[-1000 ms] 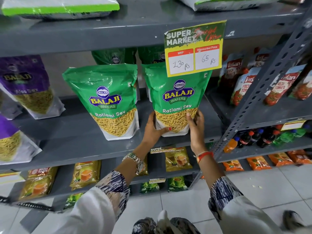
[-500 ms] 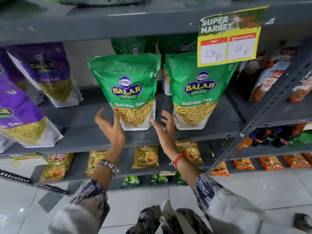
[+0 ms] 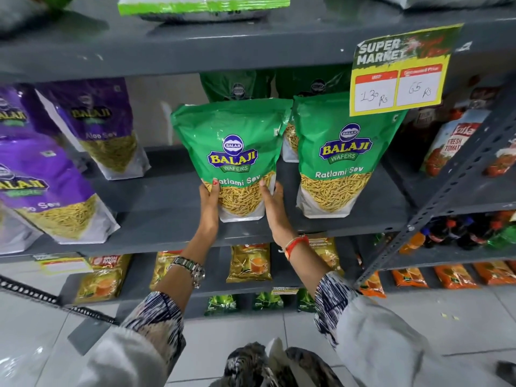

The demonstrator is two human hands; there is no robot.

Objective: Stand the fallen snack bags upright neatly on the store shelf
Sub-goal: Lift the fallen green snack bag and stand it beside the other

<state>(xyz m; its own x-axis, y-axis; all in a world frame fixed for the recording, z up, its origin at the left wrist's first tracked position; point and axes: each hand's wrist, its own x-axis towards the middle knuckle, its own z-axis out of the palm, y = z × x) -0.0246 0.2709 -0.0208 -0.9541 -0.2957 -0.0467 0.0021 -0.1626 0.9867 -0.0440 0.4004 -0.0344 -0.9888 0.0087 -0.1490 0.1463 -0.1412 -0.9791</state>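
Green snack bag [image 3: 237, 152], glossy "Balaji Wafers Ratlami Sev" pouch, stands upright on the grey metal shelf [image 3: 156, 219], near its front edge. Clear window in the lower half shows thin yellow sev strands; white gusset base sits flat, top seal slightly crumpled. Left hand [image 3: 210, 203] clasps the bag's lower left edge, thumb across the front, fingers wrapped behind. Right hand [image 3: 272, 203] presses the lower right edge, thumb on the front, palm along the side. Both hands partly curled, each gripping the bag. Second green bag [image 3: 339, 160] stands upright just beside on the right, a narrow gap between the two. More green bags behind, partly hidden. Purple Aloo Sev bags [image 3: 92, 127] lean tilted on the left, well apart, bare shelf between. Yellow price tag [image 3: 398, 76] hangs from the upper shelf over the right bag's top corner. Silver watch [image 3: 190, 268] on left wrist, red band [image 3: 296, 244] on right.
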